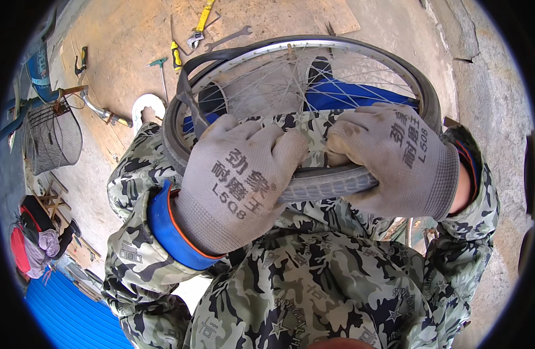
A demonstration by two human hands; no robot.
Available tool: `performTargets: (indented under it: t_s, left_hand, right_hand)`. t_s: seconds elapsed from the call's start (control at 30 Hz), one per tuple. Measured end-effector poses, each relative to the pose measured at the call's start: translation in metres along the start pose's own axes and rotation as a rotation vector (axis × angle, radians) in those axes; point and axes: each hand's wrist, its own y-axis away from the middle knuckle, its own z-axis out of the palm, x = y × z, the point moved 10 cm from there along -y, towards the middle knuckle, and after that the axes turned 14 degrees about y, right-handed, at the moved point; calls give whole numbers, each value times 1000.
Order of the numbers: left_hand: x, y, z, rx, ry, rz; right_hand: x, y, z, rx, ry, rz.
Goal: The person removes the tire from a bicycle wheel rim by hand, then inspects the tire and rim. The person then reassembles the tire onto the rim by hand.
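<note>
A spoked bicycle wheel lies across my lap, its silver rim [235, 65] facing up. The grey-black tire [331, 185] runs round it. My left hand [232, 174], in a grey knit glove, is closed over the near side of the tire. To its right my gloved right hand [398, 157] grips the same tire, thumb side toward the left. A short stretch of tread shows between the hands; the fingertips are mostly hidden. At the wheel's left, a flat black inner tube [189, 93] hangs outside the rim and passes down behind my left hand.
Beyond the wheel, a board holds an adjustable wrench [195, 39], an open-end wrench [229, 38], a yellow-black screwdriver [176, 56] and a green T-handle tool [158, 62]. At left are a white ring-shaped part [141, 104], a wire basket [53, 139] and blue corrugated sheeting [70, 308].
</note>
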Motion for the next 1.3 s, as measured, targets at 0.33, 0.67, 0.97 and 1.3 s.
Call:
performTargets:
  t_s: [0.33, 0.67, 0.97, 1.3]
  left_hand:
    - [4, -11, 3, -19, 72, -82]
    - [-6, 3, -5, 56, 24, -122]
    - [-12, 4, 5, -89, -1, -104]
    - [-17, 10, -5, 84, 22, -155]
  right_hand:
    - [14, 5, -9, 24, 1, -18]
    - [3, -3, -7, 72, -3, -47]
    - [-7, -2, 0, 65, 233, -19]
    - [8, -7, 9, -14, -69, -49]
